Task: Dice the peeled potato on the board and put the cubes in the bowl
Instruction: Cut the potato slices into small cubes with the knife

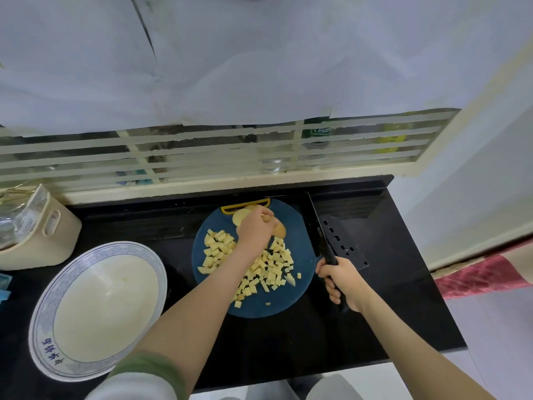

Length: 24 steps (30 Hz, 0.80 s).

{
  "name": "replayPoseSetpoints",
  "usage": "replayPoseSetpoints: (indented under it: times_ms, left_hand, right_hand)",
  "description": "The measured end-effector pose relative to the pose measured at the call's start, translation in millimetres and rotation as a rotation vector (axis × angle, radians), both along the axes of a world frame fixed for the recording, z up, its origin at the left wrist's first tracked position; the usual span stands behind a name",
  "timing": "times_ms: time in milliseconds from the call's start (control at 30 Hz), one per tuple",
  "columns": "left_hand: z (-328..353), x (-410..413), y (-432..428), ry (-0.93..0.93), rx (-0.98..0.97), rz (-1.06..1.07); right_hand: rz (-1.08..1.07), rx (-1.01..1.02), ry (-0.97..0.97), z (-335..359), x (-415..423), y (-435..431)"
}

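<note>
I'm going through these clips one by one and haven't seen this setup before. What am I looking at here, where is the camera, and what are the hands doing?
There is no machine here: a person is working with bare hands. The single picture comes from a wide-angle camera worn on the head, looking down past both forearms. On the dark counter lies a round blue cutting board scattered with potato cubes. The left hand grips the uncut potato slices at the board's far end. The right hand holds a dark knife beside the board's right edge. To the left sits a white bowl, with no cubes in it yet, and behind it a beige container.
</note>
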<state>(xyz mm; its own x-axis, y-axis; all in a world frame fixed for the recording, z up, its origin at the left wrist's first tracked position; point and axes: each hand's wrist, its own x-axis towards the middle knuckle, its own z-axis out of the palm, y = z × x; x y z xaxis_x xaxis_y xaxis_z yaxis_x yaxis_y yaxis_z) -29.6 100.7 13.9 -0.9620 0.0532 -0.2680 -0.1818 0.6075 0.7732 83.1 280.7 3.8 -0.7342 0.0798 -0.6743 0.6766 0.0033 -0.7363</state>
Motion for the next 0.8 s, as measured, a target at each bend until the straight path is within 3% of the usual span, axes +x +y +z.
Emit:
replayPoseSetpoints:
  times_ms: [100,300,400,633,800]
  left_hand:
    - [-10.9,-4.6,19.8,-0.05,-0.025,-0.09]
    - [-38.0,-15.1,56.2,0.11,-0.57,-0.428]
    - [-50.0,-16.0,63.4,0.197,-0.751,-0.46]
    - [-64.8,13.0,64.0,0.18,-0.814,-0.445]
    - [-69.4,8.2,66.3,0.162,-0.753,-0.444]
  right_hand:
    - [-0.031,0.005,-0.016,-6.3,2.0,8.4]
    - [-0.059,-0.016,-0.071,-22.6,-1.0,27.1]
    - [-0.036,0.009,-0.093,-31.3,-5.5,28.4]
    - [0.032,0.097,-0.13,-46.3,-13.8,16.7]
    - [-0.026,0.11,-0.13,-49.8,-18.5,12.4]
